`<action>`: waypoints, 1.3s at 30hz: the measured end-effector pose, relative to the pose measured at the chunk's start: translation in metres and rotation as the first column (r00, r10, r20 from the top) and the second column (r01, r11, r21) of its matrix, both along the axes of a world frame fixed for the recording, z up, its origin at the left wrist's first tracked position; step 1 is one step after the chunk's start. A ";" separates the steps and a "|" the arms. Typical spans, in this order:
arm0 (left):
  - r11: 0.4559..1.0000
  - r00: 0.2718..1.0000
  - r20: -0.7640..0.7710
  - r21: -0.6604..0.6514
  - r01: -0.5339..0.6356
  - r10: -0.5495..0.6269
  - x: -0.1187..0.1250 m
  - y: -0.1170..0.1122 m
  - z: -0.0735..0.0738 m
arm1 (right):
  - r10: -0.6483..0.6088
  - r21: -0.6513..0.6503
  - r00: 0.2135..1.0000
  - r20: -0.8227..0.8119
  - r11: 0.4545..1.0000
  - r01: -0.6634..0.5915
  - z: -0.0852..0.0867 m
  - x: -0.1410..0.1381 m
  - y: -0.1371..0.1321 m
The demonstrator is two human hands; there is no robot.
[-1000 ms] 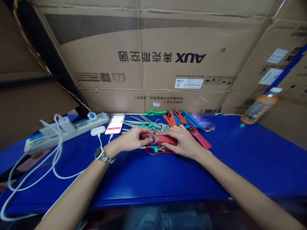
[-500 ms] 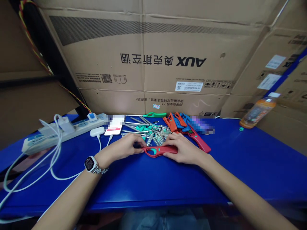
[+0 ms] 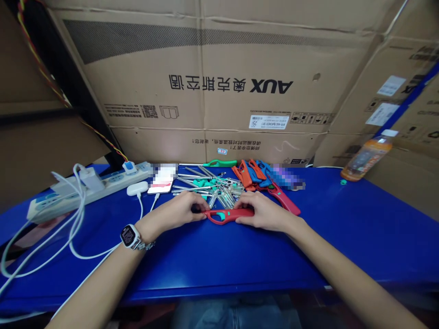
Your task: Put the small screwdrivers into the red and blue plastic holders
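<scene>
Vs. 1 s ago: both hands have come back from the parts pile toward the near side of the bench (image 3: 219, 260), and the red handle (image 3: 229, 214), then gripped up over a second red piece, now lies flat on the blue top w/ only its two ends held. Almost no change vs. 0.5 s ago.

L to R: the left hand (image 3: 178, 211), w/ a wristwatch (image 3: 129, 236) face-up, has its fingers curled together & pinched on the handle's left tip. The handle, w/ its teal button, sits between the hands at the front of the pile. The right hand (image 3: 265, 214) is clamped over its right end, fingers closed on top.

Bench, L to R: white power strip (image 3: 65, 197) w/ plugs & a looping white cable (image 3: 77, 230); a small white pod (image 3: 137, 188); a phone (image 3: 161, 183); a heap of metal rods (image 3: 219, 191) w/ teal bits just behind the hands; a green-handled tool (image 3: 219, 162) at the back; orange, blue & red handles (image 3: 254, 172) stacked beside it; an orange drink bottle (image 3: 366, 155) lying far right, well apart.

Behind: a large cardboard box (image 3: 222, 55) marked AUX, printed upside down, fills the rear; more cartons at right.
</scene>
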State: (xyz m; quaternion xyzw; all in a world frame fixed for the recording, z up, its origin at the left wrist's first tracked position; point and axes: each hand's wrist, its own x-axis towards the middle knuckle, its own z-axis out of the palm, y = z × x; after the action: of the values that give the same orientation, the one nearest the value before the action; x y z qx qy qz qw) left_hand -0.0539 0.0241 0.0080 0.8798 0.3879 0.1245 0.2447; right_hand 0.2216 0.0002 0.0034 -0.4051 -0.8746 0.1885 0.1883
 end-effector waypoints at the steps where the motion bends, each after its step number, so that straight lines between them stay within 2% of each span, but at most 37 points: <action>1: 1.000 1.000 0.001 0.001 0.003 -0.003 0.000 0.000 0.000 | 0.000 -0.009 1.000 -0.011 1.000 0.000 0.000 0.000 0.000; 6: 0.999 0.999 0.034 -0.032 0.006 -0.005 0.002 0.001 -0.004 | -0.038 -0.054 0.999 0.013 0.998 0.038 0.001 -0.001 0.002; 12: 0.987 0.997 0.064 -0.155 -0.038 0.048 0.004 0.003 -0.013 | -0.052 -0.041 0.997 0.065 0.998 0.055 0.002 -0.002 0.002; 18: 0.999 0.999 0.046 -0.051 0.018 -0.015 0.003 -0.006 0.002 | -0.038 0.027 0.997 0.073 0.999 0.036 0.002 -0.006 -0.003; 22: 1.000 0.996 0.085 -0.024 -0.008 0.010 0.002 -0.009 0.013 | -0.017 -0.016 1.000 0.019 1.000 0.018 0.002 -0.008 -0.006; 28: 1.000 0.999 0.048 -0.023 -0.011 0.012 0.002 -0.009 0.009 | 0.056 -0.104 0.997 -0.047 0.993 -0.061 0.002 -0.010 -0.009; 33: 1.000 1.000 -0.018 -0.005 -0.019 0.019 0.003 -0.015 0.008 | 0.028 -0.024 0.999 0.028 0.999 -0.027 0.000 -0.017 -0.012; 39: 0.996 0.995 0.048 0.002 0.091 -0.091 0.019 -0.025 0.008 | 0.069 0.029 0.996 0.053 0.997 -0.070 -0.007 -0.024 -0.013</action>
State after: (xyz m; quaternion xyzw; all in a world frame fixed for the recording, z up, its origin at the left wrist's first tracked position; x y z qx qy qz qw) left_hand -0.0348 -0.0012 0.0158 0.8934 0.3413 0.1345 0.2595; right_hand 0.1979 -0.0132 -0.0033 -0.3762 -0.8955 0.1710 0.1652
